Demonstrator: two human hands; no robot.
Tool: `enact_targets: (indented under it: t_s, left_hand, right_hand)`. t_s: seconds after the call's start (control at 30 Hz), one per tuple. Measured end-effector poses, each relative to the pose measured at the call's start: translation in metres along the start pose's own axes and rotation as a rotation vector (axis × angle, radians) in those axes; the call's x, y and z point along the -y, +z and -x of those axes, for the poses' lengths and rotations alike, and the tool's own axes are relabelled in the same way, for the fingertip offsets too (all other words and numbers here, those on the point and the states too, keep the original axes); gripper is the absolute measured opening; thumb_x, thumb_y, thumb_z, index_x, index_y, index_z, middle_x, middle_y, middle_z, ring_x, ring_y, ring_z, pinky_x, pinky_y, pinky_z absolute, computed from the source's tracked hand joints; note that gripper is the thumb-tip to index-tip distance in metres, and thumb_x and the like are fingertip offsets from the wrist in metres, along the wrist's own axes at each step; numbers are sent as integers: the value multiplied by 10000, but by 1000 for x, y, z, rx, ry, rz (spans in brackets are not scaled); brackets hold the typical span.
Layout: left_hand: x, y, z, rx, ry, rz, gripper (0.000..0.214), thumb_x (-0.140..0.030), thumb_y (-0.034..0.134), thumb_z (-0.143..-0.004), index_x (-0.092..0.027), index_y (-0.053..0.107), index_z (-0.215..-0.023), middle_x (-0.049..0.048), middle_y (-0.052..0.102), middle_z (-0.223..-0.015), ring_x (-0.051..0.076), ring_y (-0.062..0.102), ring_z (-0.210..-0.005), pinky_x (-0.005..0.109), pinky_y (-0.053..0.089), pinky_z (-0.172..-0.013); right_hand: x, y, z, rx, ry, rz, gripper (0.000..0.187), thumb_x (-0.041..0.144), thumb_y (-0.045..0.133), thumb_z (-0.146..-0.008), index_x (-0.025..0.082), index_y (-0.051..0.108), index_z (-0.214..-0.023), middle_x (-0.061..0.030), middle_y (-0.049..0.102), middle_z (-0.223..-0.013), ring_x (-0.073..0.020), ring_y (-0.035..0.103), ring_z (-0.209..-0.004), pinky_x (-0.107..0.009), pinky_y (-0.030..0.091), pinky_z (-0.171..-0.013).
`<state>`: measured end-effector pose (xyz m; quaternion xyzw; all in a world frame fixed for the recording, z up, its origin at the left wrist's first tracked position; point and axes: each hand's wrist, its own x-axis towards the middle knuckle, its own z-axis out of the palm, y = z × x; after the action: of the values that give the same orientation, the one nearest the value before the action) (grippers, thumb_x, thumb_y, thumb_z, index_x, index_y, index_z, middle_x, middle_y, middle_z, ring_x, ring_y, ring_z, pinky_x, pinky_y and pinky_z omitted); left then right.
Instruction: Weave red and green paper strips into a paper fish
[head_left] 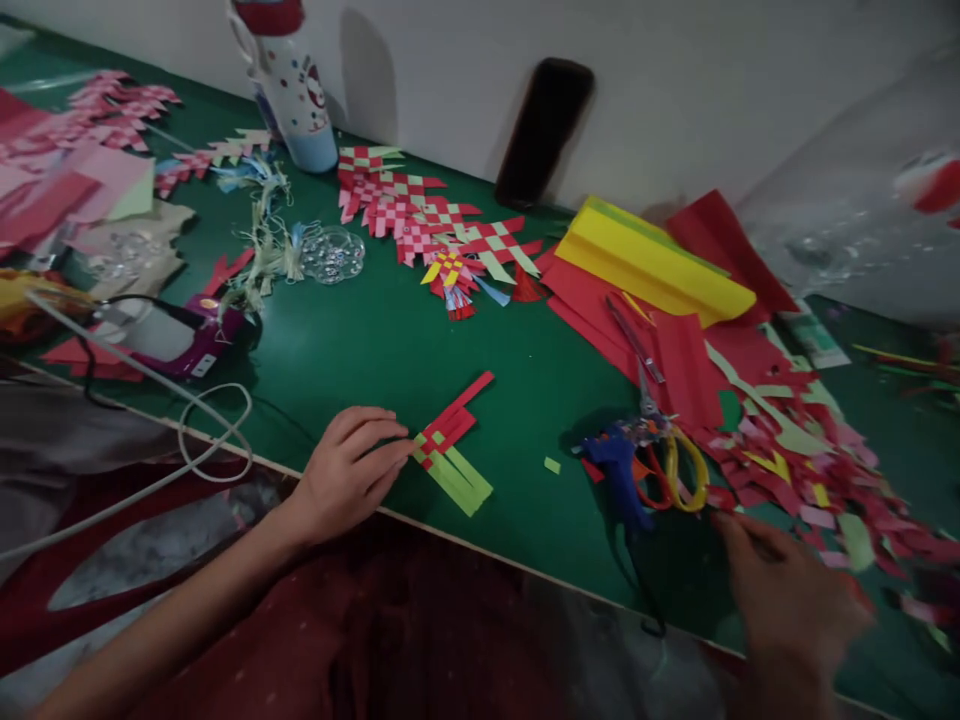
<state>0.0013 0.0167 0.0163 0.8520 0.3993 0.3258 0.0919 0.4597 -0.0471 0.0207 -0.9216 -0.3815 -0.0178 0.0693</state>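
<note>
Pale wall (450, 60) runs behind a green surface (315, 340), dimly lit. Against the wall stand one bottle (296, 90) and one dark phone (545, 130), which leans. One half-woven paper piece (450, 430), red and green, lies near the front edge. The left hand (352, 465), fingers loosely bent, touches its woven end; whether it pinches it I cannot tell. The blurred right hand (787, 580) is beside the paper scraps (810, 470), too many to count; its opening and hold cannot be told. Between the hands are one blue glue gun (619, 465), one pair of scissors (688, 475) and one small green scrap (552, 465). Woven fish (416, 215) overlap behind, uncountable.
</note>
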Motion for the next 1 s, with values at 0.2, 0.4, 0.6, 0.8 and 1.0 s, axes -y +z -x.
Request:
enact_targets:
  t_s: [0.2, 0.4, 0.6, 0.8, 1.0]
  left_hand:
    - [-18, 2, 7, 72, 67, 31, 220, -98, 594, -853, -181, 644, -1050, 62, 689, -1011, 218, 584, -989, 394, 488, -849]
    - [-19, -1, 8, 66, 37, 87, 239, -94, 587, -850, -211, 651, -1048, 66, 676, -1037, 217, 573, -1020, 379, 498, -868]
    - [-32, 4, -16, 34, 91, 184, 230, -65, 572, -867, -203, 652, -1033, 65, 661, -981, 185, 601, -913, 342, 524, -842]
    - [-82, 20, -75, 56, 318, 374, 345, -99, 526, -923, -174, 548, -1259, 80, 629, -1190, 152, 607, -1034, 260, 519, -893]
    - [-102, 38, -94, 73, 482, 341, 355, -110, 420, -956, -93, 511, -1300, 134, 639, -1192, 219, 603, -1081, 369, 531, -936]
  right_hand:
    - [12, -10, 4, 65, 43, 2, 459, 638, 472, -707, 241, 693, -777, -112, 619, -671, -318, 568, -685, -429, 377, -657]
    - [24, -18, 12, -39, 0, -217, 413, 613, 482, -654, 222, 614, -670, -112, 574, -615, -329, 557, -707, -451, 387, -674]
    - [37, -37, 39, -136, -25, -298, 442, 611, 498, -732, 190, 623, -685, -55, 580, -607, -208, 516, -616, -346, 414, -604]
    - [92, -57, 101, 2, -305, -628, 198, 404, 591, -821, 221, 665, -802, -30, 664, -774, -171, 578, -700, -299, 460, -693]
    - [129, -63, 134, 348, -206, -1116, 132, 329, 647, -804, 205, 644, -761, 9, 608, -718, -128, 526, -659, -250, 446, -626]
